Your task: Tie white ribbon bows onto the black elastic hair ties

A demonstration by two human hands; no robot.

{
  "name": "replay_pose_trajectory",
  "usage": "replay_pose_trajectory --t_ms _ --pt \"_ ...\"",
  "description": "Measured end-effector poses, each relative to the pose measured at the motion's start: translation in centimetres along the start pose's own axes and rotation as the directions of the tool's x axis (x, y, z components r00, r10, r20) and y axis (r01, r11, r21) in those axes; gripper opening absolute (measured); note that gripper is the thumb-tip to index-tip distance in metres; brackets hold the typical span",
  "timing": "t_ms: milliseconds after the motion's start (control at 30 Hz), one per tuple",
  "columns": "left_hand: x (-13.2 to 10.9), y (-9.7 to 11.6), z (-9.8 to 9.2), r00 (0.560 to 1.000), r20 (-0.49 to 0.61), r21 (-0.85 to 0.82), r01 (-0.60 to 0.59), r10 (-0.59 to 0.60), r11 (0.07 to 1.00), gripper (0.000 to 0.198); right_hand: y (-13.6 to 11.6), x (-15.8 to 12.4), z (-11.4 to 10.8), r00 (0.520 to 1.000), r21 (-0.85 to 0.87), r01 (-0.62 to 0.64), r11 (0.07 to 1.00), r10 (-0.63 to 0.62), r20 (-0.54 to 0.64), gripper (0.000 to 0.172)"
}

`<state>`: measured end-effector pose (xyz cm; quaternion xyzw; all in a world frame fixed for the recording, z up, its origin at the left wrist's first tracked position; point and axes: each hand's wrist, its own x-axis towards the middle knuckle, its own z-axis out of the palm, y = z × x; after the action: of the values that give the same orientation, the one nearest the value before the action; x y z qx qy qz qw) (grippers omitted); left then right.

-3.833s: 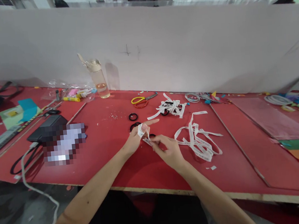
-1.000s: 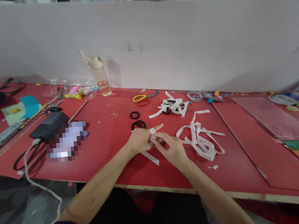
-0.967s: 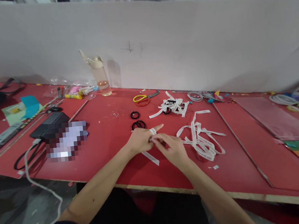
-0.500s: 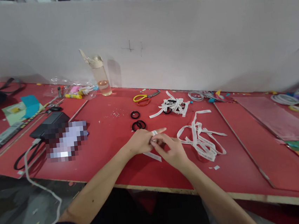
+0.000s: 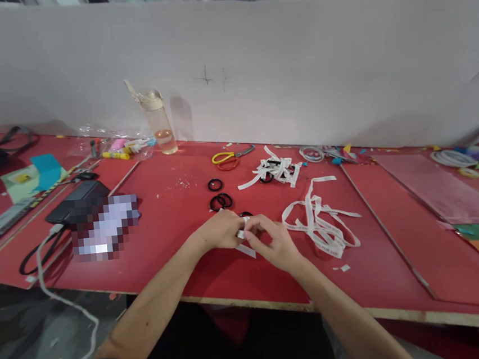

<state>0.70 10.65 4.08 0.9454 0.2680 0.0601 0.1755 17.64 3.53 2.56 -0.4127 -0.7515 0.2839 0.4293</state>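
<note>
My left hand (image 5: 224,229) and my right hand (image 5: 272,240) meet above the red table, fingertips together. Between them they pinch a short white ribbon (image 5: 241,234); its exact fold is partly covered by fingers. A loose ribbon end (image 5: 246,251) shows below the hands. Just behind the fingers lies a black ring (image 5: 245,214), partly hidden, which looks like a hair tie. Farther back are two overlapping black rings (image 5: 221,201) and a single one (image 5: 215,184). Right of my right hand, a long printed white ribbon (image 5: 327,238) lies in loose loops.
Yellow-and-red-handled scissors (image 5: 231,157) and a heap of ribbon-tied black rings (image 5: 279,170) lie toward the back. A bottle (image 5: 161,125) stands near the white partition (image 5: 297,72). At left are a black device (image 5: 78,203) with a cable and a blurred phone (image 5: 108,226).
My left index finger, stretched out with ribbon around it before, is now curled in. The ribbon is off that finger and between both hands' fingertips. A black ring behind them has come into view.
</note>
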Motion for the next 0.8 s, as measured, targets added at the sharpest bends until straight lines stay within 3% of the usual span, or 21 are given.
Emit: replay_pose_trajectory --t_ms 167,233,367,533,700,800 --pt "-0.12 -0.56 0.19 0.999 0.01 -0.024 -0.052 0.052 0.998 0.038 0.46 -0.06 0.26 0.992 -0.257 0.12 0.959 -0.108 0.06 0.01" --pt "-0.08 -0.51 0.28 0.999 -0.001 0.015 -0.04 0.04 0.999 0.036 0.4 0.02 0.25 0.995 -0.238 0.089 0.967 -0.077 0.061 0.012" --pt "0.06 -0.19 0.48 1.0 -0.001 0.062 -0.01 0.01 0.998 0.013 0.11 0.32 -0.24 0.995 -0.054 -0.03 0.998 0.035 0.092 0.032" --pt "0.03 -0.42 0.47 0.998 0.055 0.043 -0.013 0.011 0.999 0.039 0.47 0.28 -0.43 0.985 -0.17 -0.028 0.985 0.056 0.162 0.04" --pt "-0.09 -0.99 0.27 0.999 0.035 0.011 0.019 -0.019 1.0 0.057 0.78 0.01 0.07 0.989 -0.269 0.002 0.963 0.039 0.144 0.02" --pt "-0.09 -1.02 0.17 1.0 0.025 -0.014 0.015 -0.015 1.0 0.043 0.32 -0.04 0.01 0.991 -0.141 -0.03 0.99 0.048 0.128 0.008"
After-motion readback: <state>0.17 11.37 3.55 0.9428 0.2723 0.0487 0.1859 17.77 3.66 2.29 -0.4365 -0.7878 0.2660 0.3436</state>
